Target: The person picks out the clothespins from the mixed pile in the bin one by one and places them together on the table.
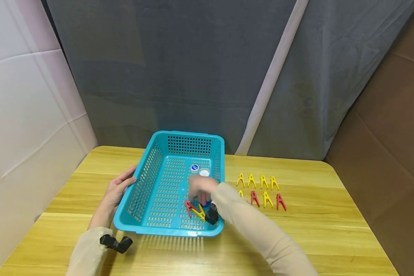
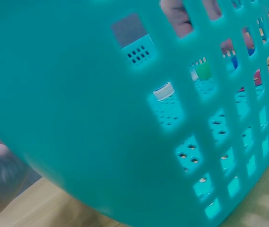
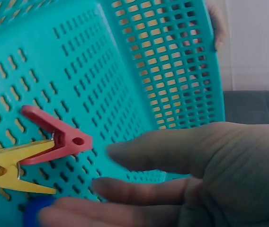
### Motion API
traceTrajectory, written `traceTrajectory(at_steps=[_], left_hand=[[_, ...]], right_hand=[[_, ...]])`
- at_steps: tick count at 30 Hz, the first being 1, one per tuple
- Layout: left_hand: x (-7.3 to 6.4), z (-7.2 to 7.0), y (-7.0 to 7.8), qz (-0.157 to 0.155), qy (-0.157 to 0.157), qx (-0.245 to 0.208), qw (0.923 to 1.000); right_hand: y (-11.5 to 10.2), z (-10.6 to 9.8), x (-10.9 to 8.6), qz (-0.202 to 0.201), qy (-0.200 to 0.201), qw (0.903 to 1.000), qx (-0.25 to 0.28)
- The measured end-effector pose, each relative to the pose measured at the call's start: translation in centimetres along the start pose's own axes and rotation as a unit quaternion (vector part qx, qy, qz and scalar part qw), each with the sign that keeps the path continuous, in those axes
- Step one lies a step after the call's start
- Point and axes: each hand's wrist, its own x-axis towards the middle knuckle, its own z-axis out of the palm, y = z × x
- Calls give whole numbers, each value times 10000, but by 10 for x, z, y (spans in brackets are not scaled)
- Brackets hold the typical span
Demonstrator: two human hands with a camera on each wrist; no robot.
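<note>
A turquoise plastic basket (image 1: pixel 148 226) sits tilted above the wooden table. My left hand (image 1: pixel 118 188) grips its left rim. Inside the basket, my right hand (image 1: pixel 201 188) reaches low on the right side, thumb and fingers apart with nothing between them in the right wrist view. Just by its fingertips lie a red spring clip (image 3: pixel 61 135), a yellow spring clip (image 3: pixel 11 168) overlapping it, and a round blue object (image 3: pixel 36 210), partly hidden by the fingers. Farther back on the basket floor are a small white-and-blue round piece (image 1: pixel 194 168) and a white round piece (image 1: pixel 204 172).
Right of the basket, yellow clips (image 1: pixel 263 181) stand in a back row on the table (image 1: pixel 317 218). In front is a row mixing yellow and red clips (image 1: pixel 280 201), its left end partly behind my right sleeve (image 1: pixel 252 218). Grey cloth (image 1: pixel 193 76) hangs behind the table.
</note>
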Motion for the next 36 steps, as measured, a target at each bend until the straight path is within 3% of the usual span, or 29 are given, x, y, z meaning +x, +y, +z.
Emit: traceTrajectory(at_steps=[5, 12, 17, 28, 36], left_hand=[[-1, 0, 1, -25, 34, 79, 10000], [-1, 1, 1, 8, 3, 52, 10000], [-1, 1, 1, 26, -13, 44, 10000], [-1, 2, 1, 80, -8, -67, 9999], [0, 2, 1, 22, 6, -153, 9999]], right_hand=[[1, 5, -3, -67, -539, 9955, -772], [2, 9, -2, -171, -756, 9945, -708], [0, 14, 0, -72, -658, 9967, -480], [-10, 18, 15, 118, 7, 9986, 511], [-16, 20, 14, 53, 128, 9996, 257]])
